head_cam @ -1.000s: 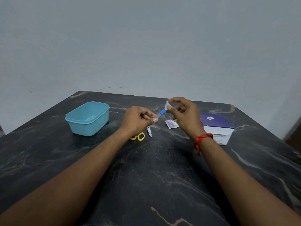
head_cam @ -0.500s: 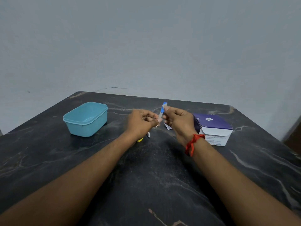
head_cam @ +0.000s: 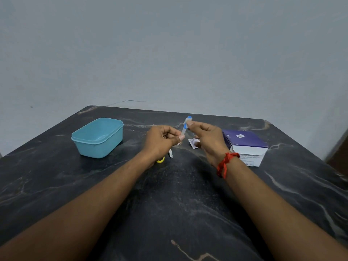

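Note:
My left hand [head_cam: 162,142] pinches the lower end of a thin clear stick with a blue tip [head_cam: 185,126], which points up and slightly right. My right hand [head_cam: 207,140], with a red thread at the wrist, pinches the stick's upper part just below the blue tip. Both hands hover above the middle of the dark marble table [head_cam: 169,204]. A small torn white sachet [head_cam: 193,144] lies on the table under my right hand, partly hidden by it.
An open light-blue plastic box [head_cam: 98,137] stands at the left. A purple and white carton [head_cam: 246,146] sits at the right. Yellow-handled scissors [head_cam: 161,160] and a small white object [head_cam: 170,154] lie below my left hand, mostly hidden.
The stick has swung from lying tilted to standing nearly upright. My right hand shifted down its length and the white wrapper at the tip is no longer seen.

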